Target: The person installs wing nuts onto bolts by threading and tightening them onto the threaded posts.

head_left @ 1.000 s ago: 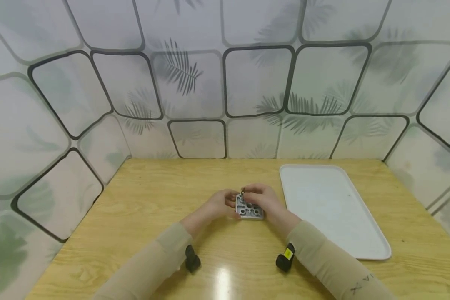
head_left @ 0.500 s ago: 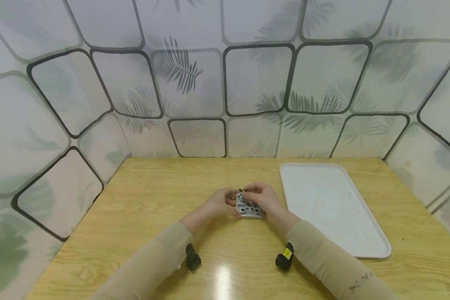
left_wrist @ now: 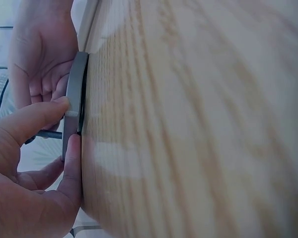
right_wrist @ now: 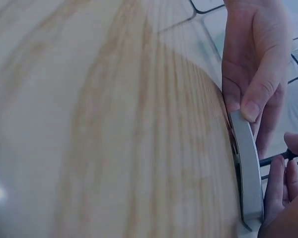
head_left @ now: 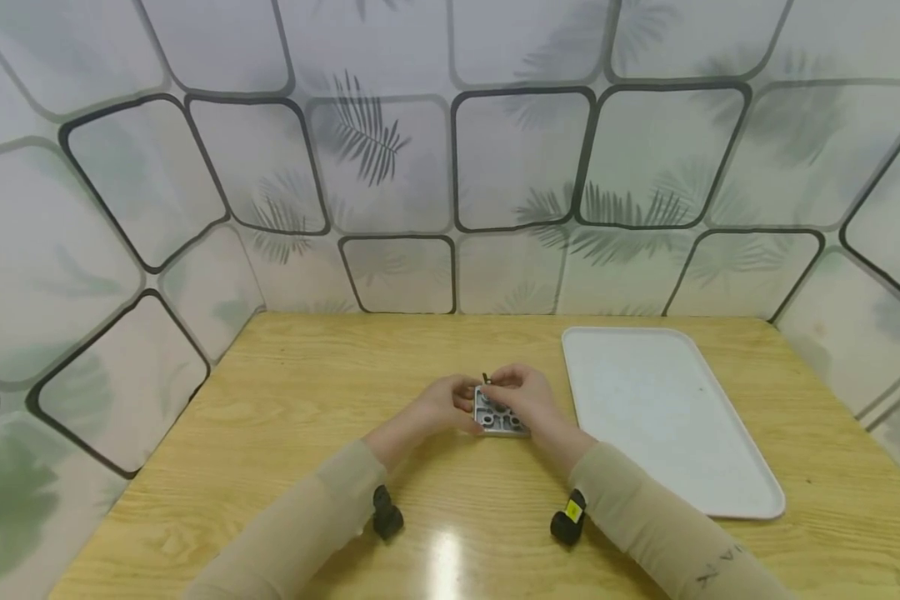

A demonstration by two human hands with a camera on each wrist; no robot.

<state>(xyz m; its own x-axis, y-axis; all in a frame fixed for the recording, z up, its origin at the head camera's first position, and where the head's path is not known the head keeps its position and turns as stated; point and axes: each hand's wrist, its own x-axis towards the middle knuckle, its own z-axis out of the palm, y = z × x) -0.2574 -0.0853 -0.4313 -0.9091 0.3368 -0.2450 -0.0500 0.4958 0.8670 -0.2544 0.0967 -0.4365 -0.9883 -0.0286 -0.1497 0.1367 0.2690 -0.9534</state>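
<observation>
A grey metal plate [head_left: 501,430] with round holes and raised ribs lies flat on the wooden table. My left hand [head_left: 444,405] grips its left edge, the thumb [right_wrist: 256,101] on top in the right wrist view. A dark threaded bolt [right_wrist: 275,159] stands up from the plate's far left part; the same bolt [left_wrist: 49,134] shows side-on in the left wrist view. My right hand [head_left: 528,398] reaches over the plate and pinches the bolt's top between thumb and fingers. That hand hides much of the plate's right part in the head view.
A white tray [head_left: 660,408] lies to the right of the hands on the wooden table [head_left: 307,400]. Patterned walls [head_left: 510,158] close off the back and both sides. A black wrist camera hangs below each sleeve.
The right hand's fingers have shifted slightly at the bolt, and the bolt's visible top has changed its angle a little. The left hand and the plate stay in place.
</observation>
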